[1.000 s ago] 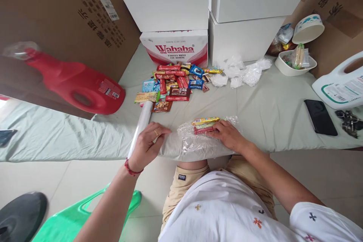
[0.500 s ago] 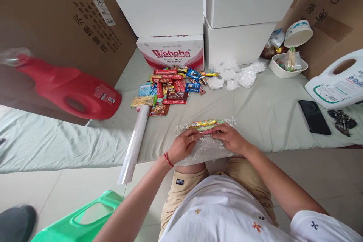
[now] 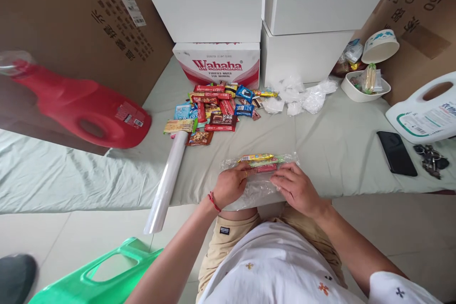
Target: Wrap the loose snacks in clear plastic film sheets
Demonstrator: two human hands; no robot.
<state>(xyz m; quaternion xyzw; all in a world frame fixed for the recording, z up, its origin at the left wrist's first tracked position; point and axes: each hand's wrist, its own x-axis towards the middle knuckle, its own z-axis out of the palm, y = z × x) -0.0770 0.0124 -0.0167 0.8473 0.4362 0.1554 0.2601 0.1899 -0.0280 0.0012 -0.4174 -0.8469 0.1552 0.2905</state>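
Folding cling film [image 3: 260, 189] over snack bars [image 3: 257, 162]: left hand [image 3: 231, 184], right hand [image 3: 295, 187] pinched film edges; judged best pulled taut, bars kept aligned on bed [image 3: 331, 142].

A small stack of snack bars [image 3: 257, 161] is pressed under a sheet of clear film [image 3: 257, 189] at the near edge of the bed [image 3: 338, 142]. The film is pinched by the left hand [image 3: 230, 184] and the right hand [image 3: 295, 187], one on either side of the stack. A roll of film [image 3: 166, 181] is seen left of the stack, overhanging the bed edge. Beyond the stack a pile of wrapped snacks [image 3: 217, 109] is spread before a Wahaha box [image 3: 218, 64]. A black phone [image 3: 396, 153] lies well to the right of the stack.
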